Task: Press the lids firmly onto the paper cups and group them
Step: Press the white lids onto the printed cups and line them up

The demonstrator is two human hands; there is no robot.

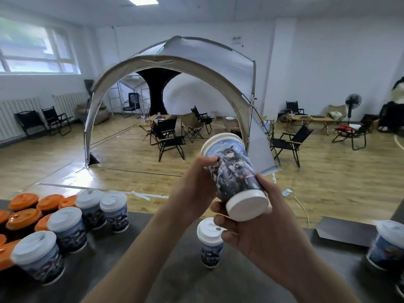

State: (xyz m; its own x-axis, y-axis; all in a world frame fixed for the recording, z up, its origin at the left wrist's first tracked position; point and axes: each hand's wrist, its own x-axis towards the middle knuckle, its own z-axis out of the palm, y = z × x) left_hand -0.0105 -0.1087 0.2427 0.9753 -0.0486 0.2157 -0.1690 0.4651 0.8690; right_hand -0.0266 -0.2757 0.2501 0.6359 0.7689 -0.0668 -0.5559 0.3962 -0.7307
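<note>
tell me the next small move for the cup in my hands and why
Probably tip the held cup upright and set it by the white-lidded cups on the left. It is tilted in the air, base toward the camera, with the left hand near its lid and the right hand at its base.

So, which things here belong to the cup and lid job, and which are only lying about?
For the job: printed cup in the left hand and right hand; white-lidded cups at left; orange-lidded cups beside them; centre cup; far-right cup.

Lying about: tent, folding chairs, fan, grey board.
</note>
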